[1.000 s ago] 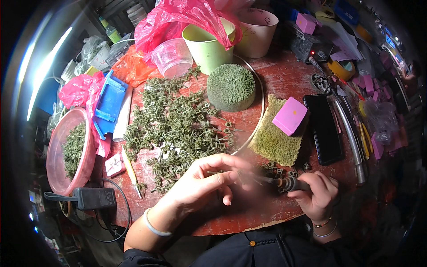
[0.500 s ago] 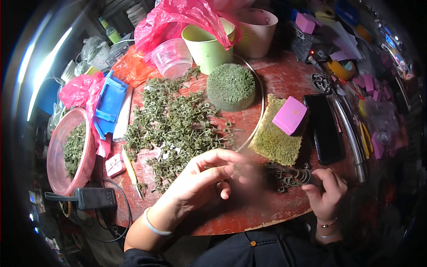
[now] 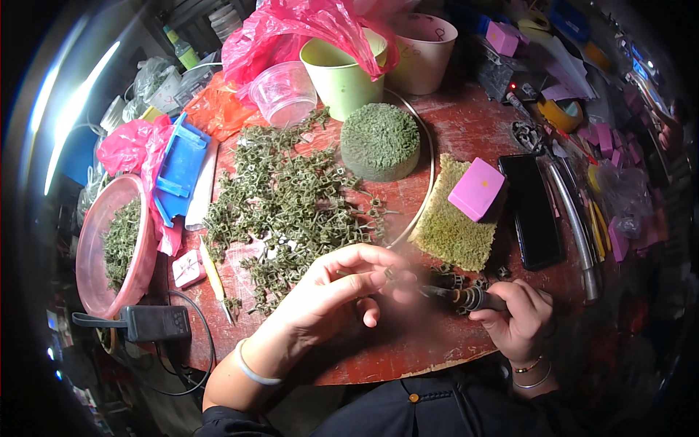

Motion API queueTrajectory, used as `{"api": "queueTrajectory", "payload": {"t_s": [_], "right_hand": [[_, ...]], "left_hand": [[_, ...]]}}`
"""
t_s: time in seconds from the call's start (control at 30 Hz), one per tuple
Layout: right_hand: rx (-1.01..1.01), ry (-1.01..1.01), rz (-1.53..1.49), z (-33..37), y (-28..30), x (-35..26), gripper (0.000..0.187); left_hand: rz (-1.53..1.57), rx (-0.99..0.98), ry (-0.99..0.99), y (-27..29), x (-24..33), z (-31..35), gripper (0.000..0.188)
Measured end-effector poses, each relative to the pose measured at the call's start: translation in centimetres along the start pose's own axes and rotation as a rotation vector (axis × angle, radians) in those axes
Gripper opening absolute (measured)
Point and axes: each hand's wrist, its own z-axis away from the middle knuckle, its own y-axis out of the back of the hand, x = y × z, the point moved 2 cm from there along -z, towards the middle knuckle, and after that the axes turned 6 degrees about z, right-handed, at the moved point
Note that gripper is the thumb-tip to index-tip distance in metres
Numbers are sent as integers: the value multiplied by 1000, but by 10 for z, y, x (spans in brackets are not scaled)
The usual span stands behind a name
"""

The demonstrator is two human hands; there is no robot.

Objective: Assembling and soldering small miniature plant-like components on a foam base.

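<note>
My left hand (image 3: pixel 331 295) is raised over the near middle of the table, thumb and forefinger pinching a small green part (image 3: pixel 391 277) that is partly blurred. From the right, my right hand (image 3: pixel 520 317) grips the dark handle of a pen-shaped tool (image 3: pixel 475 298) with a ringed collar. Its thin tip points left at the pinched part; blur hides whether they touch. Left of centre spreads a large heap of small green ring-like parts (image 3: pixel 298 211). More such parts (image 3: pixel 445 274) lie behind the tool.
A pink box (image 3: pixel 477 189) rests on a yellow-green rough pad (image 3: pixel 455 229), beside a black phone (image 3: pixel 530 211). A round green block (image 3: pixel 380 142) stands behind. Farther back are a light green bucket (image 3: pixel 342 76) and pink bags. At left are a pink basin (image 3: pixel 91 247) and power bank (image 3: pixel 155 323).
My right hand has moved left with the tool, bringing its tip closer to the small part. My left hand stays nearly still, keeping its pinch.
</note>
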Motion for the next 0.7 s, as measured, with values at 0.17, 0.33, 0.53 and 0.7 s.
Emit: {"api": "queueTrajectory", "payload": {"t_s": [0.17, 0.33, 0.53, 0.7], "right_hand": [[-10, 3, 19, 0, 0, 0, 41], [-18, -1, 30, 0, 0, 0, 41], [-18, -3, 15, 0, -1, 0, 41], [-24, 3, 21, 1, 0, 1, 42]], "left_hand": [[-6, 22, -13, 0, 0, 0, 23], [-13, 22, -11, 0, -1, 0, 23], [-22, 33, -1, 0, -1, 0, 23], [-13, 32, 2, -1, -1, -1, 23]]}}
